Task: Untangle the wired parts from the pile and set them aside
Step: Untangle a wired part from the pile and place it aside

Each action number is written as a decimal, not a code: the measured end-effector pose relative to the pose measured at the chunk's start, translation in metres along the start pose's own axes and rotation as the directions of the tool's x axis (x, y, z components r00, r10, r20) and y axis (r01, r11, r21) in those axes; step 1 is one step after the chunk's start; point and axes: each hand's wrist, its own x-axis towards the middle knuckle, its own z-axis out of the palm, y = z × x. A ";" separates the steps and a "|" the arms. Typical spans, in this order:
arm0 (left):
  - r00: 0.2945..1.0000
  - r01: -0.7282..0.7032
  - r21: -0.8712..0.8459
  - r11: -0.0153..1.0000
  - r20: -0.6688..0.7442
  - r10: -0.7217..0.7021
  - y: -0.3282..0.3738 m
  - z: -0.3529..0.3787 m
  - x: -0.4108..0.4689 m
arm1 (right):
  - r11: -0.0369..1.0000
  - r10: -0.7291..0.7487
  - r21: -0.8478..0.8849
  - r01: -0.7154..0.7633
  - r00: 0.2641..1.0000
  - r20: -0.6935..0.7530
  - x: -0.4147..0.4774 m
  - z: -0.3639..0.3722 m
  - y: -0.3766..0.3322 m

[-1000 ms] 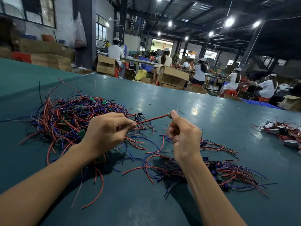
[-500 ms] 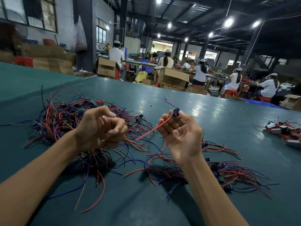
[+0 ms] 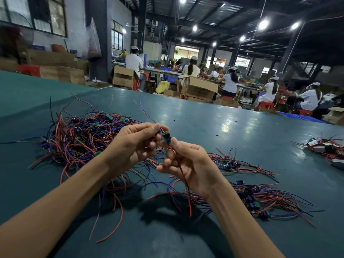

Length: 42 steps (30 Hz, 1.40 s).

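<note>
A small wired part (image 3: 166, 138) with a dark blue body is held above the table between both hands. My left hand (image 3: 133, 146) pinches its upper end, where a blue and a red wire rise. My right hand (image 3: 189, 165) pinches its lower end, and a red wire (image 3: 183, 175) hangs down across that palm. The tangled pile (image 3: 80, 136) of red, blue and black wires with small green boards lies to the left. A sorted bunch (image 3: 260, 198) of the same parts lies at the right, its wires fanned out.
The teal table (image 3: 204, 123) stretches far ahead. Another group of wired parts with grey boxes (image 3: 323, 148) sits at the right edge. Loose red wires (image 3: 115, 216) trail near my left forearm. Beyond the table stand cardboard boxes and seated workers.
My hands have come together. The left hand, which was apart and closed by the pile, now pinches the part my right hand held up. The red wire now hangs down.
</note>
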 end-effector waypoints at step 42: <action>0.924 -0.132 -0.001 0.991 -0.362 0.122 -0.007 -0.004 0.000 | 0.579 -0.138 -0.811 -0.078 0.972 -0.192 -0.006 -0.021 -0.017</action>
